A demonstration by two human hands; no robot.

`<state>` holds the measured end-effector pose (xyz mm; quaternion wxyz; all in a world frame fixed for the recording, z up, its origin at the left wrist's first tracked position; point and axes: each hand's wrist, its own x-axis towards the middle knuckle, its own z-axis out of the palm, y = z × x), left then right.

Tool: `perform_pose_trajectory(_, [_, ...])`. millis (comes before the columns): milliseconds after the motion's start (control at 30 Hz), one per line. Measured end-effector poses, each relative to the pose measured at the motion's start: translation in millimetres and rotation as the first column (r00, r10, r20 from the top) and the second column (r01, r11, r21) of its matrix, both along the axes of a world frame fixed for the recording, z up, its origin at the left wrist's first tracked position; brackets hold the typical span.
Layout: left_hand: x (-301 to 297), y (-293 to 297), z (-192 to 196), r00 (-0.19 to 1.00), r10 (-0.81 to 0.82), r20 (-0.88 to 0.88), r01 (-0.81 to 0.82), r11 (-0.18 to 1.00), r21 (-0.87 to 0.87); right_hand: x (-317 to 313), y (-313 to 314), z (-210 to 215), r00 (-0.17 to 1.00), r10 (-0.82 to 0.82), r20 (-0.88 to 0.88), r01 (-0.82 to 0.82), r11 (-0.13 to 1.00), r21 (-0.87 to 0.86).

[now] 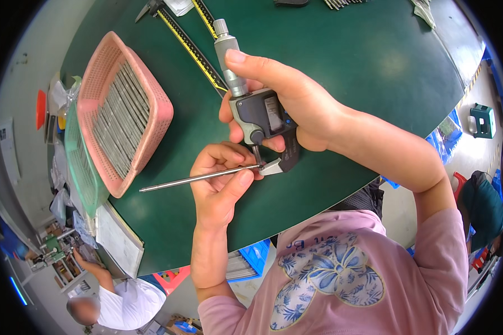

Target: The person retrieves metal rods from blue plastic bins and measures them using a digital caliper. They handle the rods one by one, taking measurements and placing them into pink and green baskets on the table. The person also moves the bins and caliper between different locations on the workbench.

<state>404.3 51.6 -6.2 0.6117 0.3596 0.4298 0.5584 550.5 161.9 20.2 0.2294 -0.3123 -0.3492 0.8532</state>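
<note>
My right hand (296, 100) is wrapped round a digital micrometer (256, 111), its thumb resting on the grey thimble at the top. A slim metal rod (190, 180) is pinched between the thumb and fingers of my left hand (221, 176). The rod's right end lies in the micrometer's gap, between the spindle and the anvil; whether both faces touch it I cannot tell. Its other end sticks out to the left over the green table. The small display faces up, partly shaded.
A pink basket (161, 103) full of metal rods (123, 117) stands at the left, beside a green basket (75, 151). Calipers (187, 47) lie behind the micrometer on the green table (341, 33). A notebook (117, 240) rests at the left edge. Another person (131, 304) works at lower left.
</note>
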Motion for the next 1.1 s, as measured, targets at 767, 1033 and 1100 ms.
perform_pose_trajectory(767, [1.4,0.9,3.4,0.995,0.030,-0.096,-0.034,0.998,-0.043,0.8,0.1,-0.8,1.000,0.014,-0.016,-0.014,1.000,-0.007])
perform_pose_trajectory(1033, [5.2,2.3,3.3,0.998,0.056,-0.027,-0.058,0.993,-0.098,-0.5,2.6,-5.2,1.000,-0.022,0.010,0.021,0.999,0.047])
perform_pose_trajectory(1100, [6.4,2.3,3.8,0.997,0.066,-0.032,-0.069,0.991,-0.113,0.2,3.5,-5.6,1.000,-0.018,0.018,0.017,0.999,0.030])
